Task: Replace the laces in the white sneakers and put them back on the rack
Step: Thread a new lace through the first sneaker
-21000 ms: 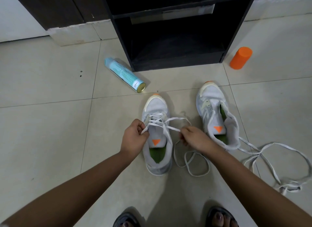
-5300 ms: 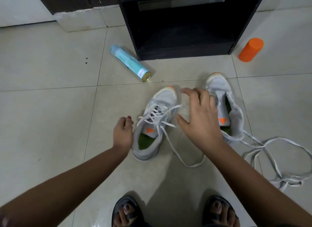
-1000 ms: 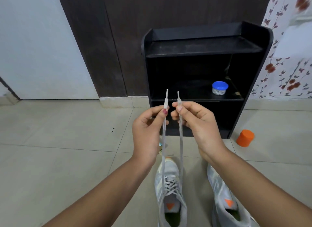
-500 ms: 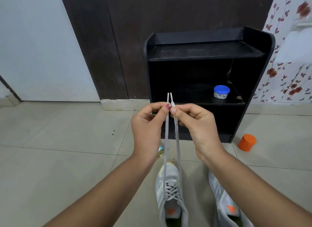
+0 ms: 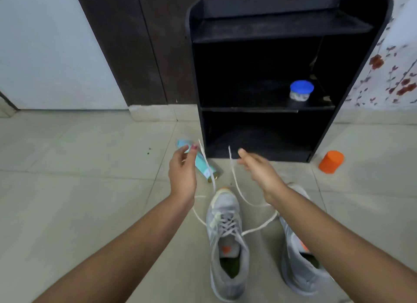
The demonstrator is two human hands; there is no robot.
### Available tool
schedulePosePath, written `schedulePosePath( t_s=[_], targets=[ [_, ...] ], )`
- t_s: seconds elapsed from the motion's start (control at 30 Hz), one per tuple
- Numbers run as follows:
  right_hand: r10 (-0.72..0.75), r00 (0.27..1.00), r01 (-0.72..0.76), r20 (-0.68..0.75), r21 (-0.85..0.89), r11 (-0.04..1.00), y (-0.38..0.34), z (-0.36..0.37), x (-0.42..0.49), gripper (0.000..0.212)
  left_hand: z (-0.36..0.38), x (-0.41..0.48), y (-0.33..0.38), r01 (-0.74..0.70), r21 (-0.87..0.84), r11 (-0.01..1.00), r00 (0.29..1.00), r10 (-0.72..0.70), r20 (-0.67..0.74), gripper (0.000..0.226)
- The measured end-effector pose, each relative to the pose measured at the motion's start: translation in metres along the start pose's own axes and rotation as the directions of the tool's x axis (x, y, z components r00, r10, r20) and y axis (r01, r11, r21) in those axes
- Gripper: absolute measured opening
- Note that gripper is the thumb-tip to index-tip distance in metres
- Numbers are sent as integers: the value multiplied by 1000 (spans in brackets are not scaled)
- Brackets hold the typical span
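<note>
Two lace ends (image 5: pixel 232 165) drop loose as the left hand (image 5: pixel 182 167) and right hand (image 5: pixel 259 169) open, holding nothing. The left sneaker (image 5: pixel 225 235) looks laced, so tying is likely next.

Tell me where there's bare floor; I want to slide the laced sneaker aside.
Open tiles lie left of the laced sneaker and spray can, and right of the other sneaker, short of the orange cap. Crowded: in front of the rack, where the left hand, right hand and loose lace hang.

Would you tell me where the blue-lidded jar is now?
In the head view, the blue-lidded jar stands on the middle shelf of the black rack, toward its right, up-left of the orange cylinder.
</note>
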State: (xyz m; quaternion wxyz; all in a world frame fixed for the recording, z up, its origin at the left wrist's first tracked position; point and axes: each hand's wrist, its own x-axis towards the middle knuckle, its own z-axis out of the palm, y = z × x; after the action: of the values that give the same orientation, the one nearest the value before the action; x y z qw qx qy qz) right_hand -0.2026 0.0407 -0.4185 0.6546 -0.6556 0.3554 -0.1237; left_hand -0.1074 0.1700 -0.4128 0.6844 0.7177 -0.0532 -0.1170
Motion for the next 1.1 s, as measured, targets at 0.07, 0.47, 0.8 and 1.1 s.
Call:
schedulePosePath(
  t_s=[0.07, 0.47, 0.8, 1.1],
  targets=[
    [159, 987, -156, 15, -137, 978, 46, -4, 6, 43, -14, 2, -49, 206, 150, 967, 978, -198, -71, 41],
    [394, 914, -387, -101, 75, 919, 174, 16, -56, 28, -30, -78, -128, 538, 348, 768, 763, -619, 186, 29],
    [-49, 960, 107, 276, -199, 974, 136, 21, -42, 32, -26, -46, -129, -433, 233, 871, 684, 149, 714, 29],
    [-382, 900, 436, 211, -492, 754, 142, 11, -56, 15, -32, -17, -137, -874, 398, 278, 475, 320, 820, 28]
  ],
)
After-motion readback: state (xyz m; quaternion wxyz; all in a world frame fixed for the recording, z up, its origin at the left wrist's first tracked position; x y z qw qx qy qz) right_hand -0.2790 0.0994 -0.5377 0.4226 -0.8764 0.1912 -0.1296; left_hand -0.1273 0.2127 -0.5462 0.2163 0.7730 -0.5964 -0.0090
